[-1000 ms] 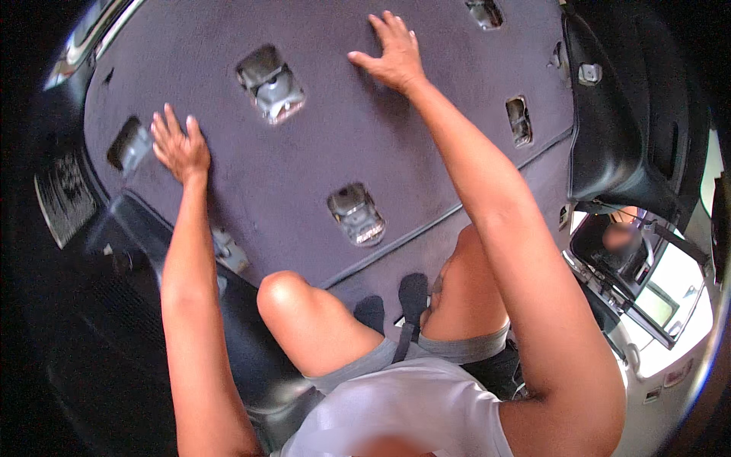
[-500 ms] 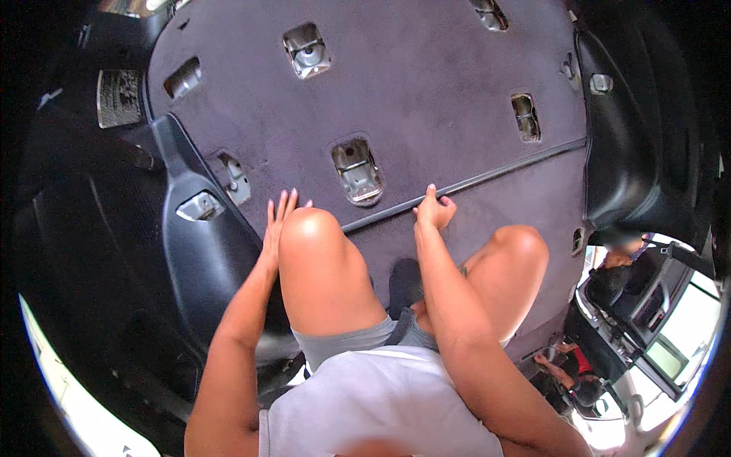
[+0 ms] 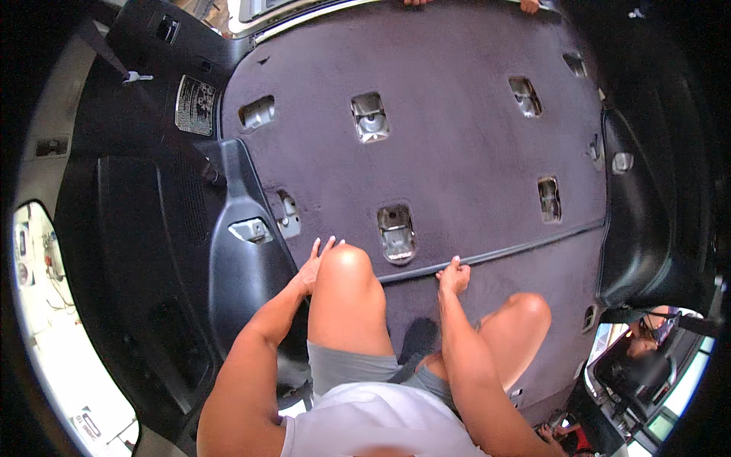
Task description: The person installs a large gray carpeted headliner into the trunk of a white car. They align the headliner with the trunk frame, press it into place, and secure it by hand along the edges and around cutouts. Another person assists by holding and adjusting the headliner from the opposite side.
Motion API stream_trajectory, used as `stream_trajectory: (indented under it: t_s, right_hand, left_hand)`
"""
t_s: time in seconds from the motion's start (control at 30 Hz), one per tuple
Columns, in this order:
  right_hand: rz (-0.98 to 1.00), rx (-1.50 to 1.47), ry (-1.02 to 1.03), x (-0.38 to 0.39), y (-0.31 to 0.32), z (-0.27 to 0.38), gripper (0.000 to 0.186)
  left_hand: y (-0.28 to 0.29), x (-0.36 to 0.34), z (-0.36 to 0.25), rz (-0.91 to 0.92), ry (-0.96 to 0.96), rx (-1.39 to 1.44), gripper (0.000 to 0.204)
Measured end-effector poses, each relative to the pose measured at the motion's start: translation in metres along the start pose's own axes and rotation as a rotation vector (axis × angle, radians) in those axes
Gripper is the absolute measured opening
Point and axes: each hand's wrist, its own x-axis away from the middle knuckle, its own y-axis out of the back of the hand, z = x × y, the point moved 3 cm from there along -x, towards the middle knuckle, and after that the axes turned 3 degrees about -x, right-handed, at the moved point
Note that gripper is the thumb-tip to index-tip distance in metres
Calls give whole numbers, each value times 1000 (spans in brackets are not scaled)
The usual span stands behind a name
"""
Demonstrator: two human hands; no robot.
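Observation:
Purple-grey carpet (image 3: 457, 164) covers the vehicle's floor, crossed by a thin black trim strip (image 3: 518, 251). My right hand (image 3: 454, 278) is at this strip, its fingers curled closed on it. My left hand (image 3: 311, 273) lies with fingers stretched out on the carpet by my left knee, which hides part of it. Beside that hand is a black plastic side trim panel (image 3: 244, 286). Between and beyond my hands a cutout shows a metal floor bracket (image 3: 397, 236).
Several more cutouts, one with a metal bracket (image 3: 371, 118), dot the carpet. A black side panel (image 3: 636, 206) bounds the right. Another person's hand (image 3: 529, 6) rests at the far edge. At the lower right, a person (image 3: 640, 365) is beyond an opening.
My view has tilted up, showing the far carpet edge and another person's hands there. My right fingers have curled closer around the strip; my left hand stays flat beside the knee.

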Motion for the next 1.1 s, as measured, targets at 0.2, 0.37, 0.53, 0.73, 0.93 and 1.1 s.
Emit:
stream_trajectory:
  t_s: [0.2, 0.37, 0.53, 0.73, 0.93, 1.1]
  right_hand:
    - [130, -39, 34, -3, 5, 12, 43]
    - [199, -134, -80, -1, 2, 13, 44]
    - [224, -167, -115, -3, 1, 14, 47]
    - [321, -193, -140, -8, 10, 14, 43]
    - [382, -120, -111, -10, 8, 13, 39]
    - [508, -72, -89, -19, 5, 22, 44]
  left_hand:
    - [20, -1, -2, 41, 50, 217, 92]
    - [33, -6, -1, -36, 171, 262, 98]
    - [45, -10, 8, -65, 240, 342, 106]
    - [57, -4, 18, -180, 224, 470, 109]
    - [41, -22, 96, -478, 1106, 790, 102]
    - [14, -50, 119, -370, 988, 750, 109]
